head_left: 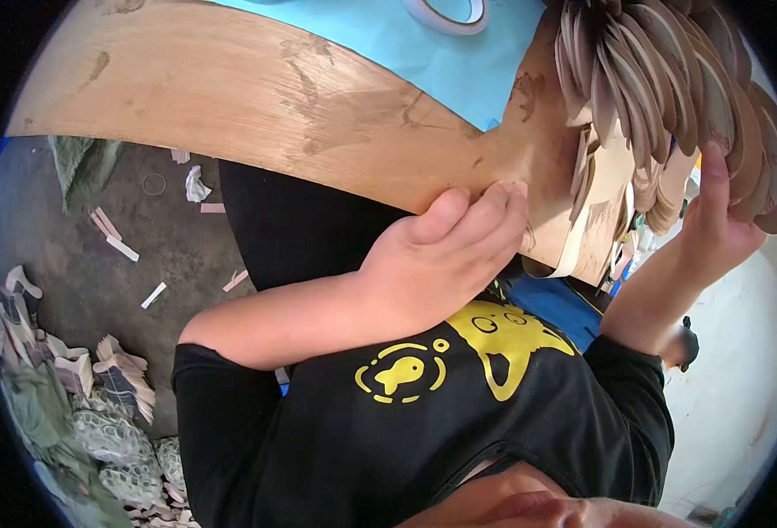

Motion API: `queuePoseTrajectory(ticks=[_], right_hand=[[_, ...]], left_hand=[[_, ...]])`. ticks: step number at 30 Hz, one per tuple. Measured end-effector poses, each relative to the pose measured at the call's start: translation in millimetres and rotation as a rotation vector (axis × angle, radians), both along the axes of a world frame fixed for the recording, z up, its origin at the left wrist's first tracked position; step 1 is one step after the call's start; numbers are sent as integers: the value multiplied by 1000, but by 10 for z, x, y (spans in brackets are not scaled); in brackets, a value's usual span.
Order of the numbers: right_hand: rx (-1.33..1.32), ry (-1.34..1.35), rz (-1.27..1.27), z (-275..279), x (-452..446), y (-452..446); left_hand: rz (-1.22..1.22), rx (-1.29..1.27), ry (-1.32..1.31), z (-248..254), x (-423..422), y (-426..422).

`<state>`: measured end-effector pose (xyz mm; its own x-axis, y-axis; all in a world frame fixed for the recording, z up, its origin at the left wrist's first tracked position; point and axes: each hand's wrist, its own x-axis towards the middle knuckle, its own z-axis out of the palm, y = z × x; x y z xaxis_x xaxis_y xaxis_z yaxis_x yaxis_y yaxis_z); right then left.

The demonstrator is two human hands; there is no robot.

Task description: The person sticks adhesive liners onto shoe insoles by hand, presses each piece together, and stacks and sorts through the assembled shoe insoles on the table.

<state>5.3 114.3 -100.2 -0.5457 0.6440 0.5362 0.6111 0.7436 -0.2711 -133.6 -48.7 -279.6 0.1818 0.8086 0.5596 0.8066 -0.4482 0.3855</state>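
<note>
My left hand (463,233) is at the near edge of the wooden table (353,123). Its fingers are bent and pressed together, and whatever lies beneath the fingertips is hidden. On the right, a thick fanned bundle of brown insoles (634,79) spreads over the table's corner and hangs past it. My right hand (721,216) grips the outer insoles (768,172) of this fan, one digit lying along their face and the other fingers mostly behind. A tan curved strip (571,251) hangs from the table edge between my hands.
A blue sheet (459,75) covers the far part of the table, with a roll of white tape (448,16) on it. Paper scraps (153,295) litter the floor at left, near filled clear bags (116,440) and bundled pieces (124,374). A white wall (731,378) stands at right.
</note>
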Motion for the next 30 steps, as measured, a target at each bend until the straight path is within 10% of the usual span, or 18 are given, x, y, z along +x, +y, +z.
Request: queuePoseTrajectory(ticks=[30], right_hand=[[-130,-28,76,38,166,81]], left_hand=[[-3,-45,19,52,-17,4]])
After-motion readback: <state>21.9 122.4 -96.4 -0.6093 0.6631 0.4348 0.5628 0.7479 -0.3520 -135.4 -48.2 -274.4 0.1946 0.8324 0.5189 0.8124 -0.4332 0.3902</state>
